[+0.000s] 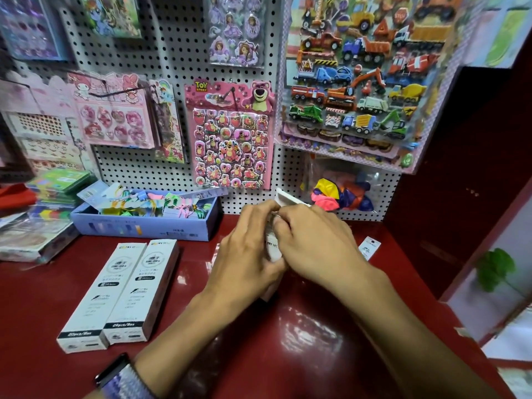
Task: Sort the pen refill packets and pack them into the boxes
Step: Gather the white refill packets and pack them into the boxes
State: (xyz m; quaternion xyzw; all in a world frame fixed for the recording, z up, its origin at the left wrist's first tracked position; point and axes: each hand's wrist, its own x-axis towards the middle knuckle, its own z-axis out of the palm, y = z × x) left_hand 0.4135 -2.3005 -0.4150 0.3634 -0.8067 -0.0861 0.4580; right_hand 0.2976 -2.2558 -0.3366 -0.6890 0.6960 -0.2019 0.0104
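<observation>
Box [273, 249] of white card, long and narrow, lies between both hands near the middle of the red bench [302, 335], its far flap [285, 197] raised toward the pegboard [178, 67]. The left hand [247, 254] curls round the box's left side; the right hand [313, 243] covers its top, fingers bent at the open end. Whether a refill packet is pinched there cannot be told. Judged step: feeding packets in or closing the flap. Done well, the left hand steadies the box flat while the right slides packets lengthwise and tucks the flap without creasing the thin card.

Left of the box, two closed boxes [121, 295] of matching matt white card lie side by side, touching. Beyond them, against the pegboard, an open blue tray [144, 226] holds pastel clips and tags. Right of the box, a small white packet [368, 247] lies apart on the glossy bench.
</observation>
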